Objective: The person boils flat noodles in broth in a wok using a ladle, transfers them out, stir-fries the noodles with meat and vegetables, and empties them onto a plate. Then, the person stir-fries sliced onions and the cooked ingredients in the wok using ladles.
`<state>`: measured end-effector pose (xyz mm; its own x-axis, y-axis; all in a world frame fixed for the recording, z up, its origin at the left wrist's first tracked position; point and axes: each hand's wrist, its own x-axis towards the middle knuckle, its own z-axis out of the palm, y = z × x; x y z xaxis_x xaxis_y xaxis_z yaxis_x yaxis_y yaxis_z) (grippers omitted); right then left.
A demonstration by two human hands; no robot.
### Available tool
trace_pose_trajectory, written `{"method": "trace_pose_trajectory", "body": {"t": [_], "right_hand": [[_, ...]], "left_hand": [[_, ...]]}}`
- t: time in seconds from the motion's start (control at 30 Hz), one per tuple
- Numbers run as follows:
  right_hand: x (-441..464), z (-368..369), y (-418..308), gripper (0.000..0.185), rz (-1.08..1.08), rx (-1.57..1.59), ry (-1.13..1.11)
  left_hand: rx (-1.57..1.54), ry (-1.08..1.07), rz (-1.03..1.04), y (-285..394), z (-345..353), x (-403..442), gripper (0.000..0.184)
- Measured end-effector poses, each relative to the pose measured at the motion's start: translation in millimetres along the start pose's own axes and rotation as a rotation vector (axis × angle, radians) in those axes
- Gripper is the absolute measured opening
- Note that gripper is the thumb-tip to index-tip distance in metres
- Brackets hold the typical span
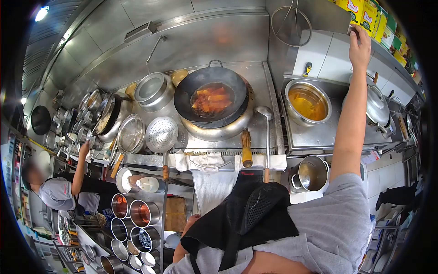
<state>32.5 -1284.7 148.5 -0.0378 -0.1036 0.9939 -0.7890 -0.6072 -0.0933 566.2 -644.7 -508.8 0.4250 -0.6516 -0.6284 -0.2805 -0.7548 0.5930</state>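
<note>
Right hand (360, 43) high at the shelf (391, 58), left hand (191, 222) low by the apron (214, 228)

Bent fingers of the right hand meet the shelf's edge, well to the right of the wok (182, 98) and higher than it, with the arm stretched nearly straight. Whether they pinch anything, I cannot tell. The left hand is on the wok's near side, mostly hidden by the apron; what it holds, if anything, cannot be told.

Mostly yellow boxes (368, 17) stand in a row on the shelf, just beside the right fingertips. The row lies up and to the right of the wok, its long axis running along the shelf away from the wok. The right hand is much the nearer; the left is well apart from the row.

Between wok and right hand, higher up, hangs a sieve (291, 27). Right of the wok sit a bowl (301, 118) of amber liquid and a lidded pot (374, 105). Near the wok's front right are a ladle (268, 132) and a brush (247, 148); at its left, a skimmer (161, 134). Reddish food (214, 98) lies inside it. Far left of the wok, another person (57, 194) reaches toward some pans (106, 114).
</note>
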Motion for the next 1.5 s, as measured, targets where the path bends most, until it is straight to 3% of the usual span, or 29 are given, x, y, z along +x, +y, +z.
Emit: {"method": "trace_pose_trajectory", "body": {"t": [0.5, 0.7, 0.8, 1.0, 1.1, 1.2, 1.43, 1.5], "right_hand": [[0, -2, 0, 0.025, 0.015, -0.018, -0.017], [0, -3, -2, 0.025, 0.016, -0.011, -0.037], [0, -3, -6, 0.025, 0.016, -0.015, -0.029], [1, -6, -4, 0.026, 0.016, -0.019, -0.061], [1, -6, -4, 0.026, 0.009, -0.019, -0.06], [2, -6, -5, 0.027, 0.015, -0.001, -0.062], [1, -3, 6, 0.028, 0.029, -0.034, -0.081], [1, -4, 5, 0.028, 0.032, -0.035, -0.087]], "left_hand": [[-0.173, 0.074, 0.127, 33, -7, -22, 0.051], [0.077, 0.119, 0.095, -9, 5, 12, 0.063], [-0.103, 0.082, 0.002, -3, 5, 2, 0.063], [0.082, 0.204, 0.15, -17, 7, 12, 0.061], [0.102, 0.143, 0.191, -16, 4, 16, 0.058], [0.063, 0.105, 0.066, -17, 1, 9, 0.053], [0.095, 0.057, 0.1, -25, -3, 10, 0.049], [0.114, 0.05, 0.005, -16, -6, 4, 0.047]]}}
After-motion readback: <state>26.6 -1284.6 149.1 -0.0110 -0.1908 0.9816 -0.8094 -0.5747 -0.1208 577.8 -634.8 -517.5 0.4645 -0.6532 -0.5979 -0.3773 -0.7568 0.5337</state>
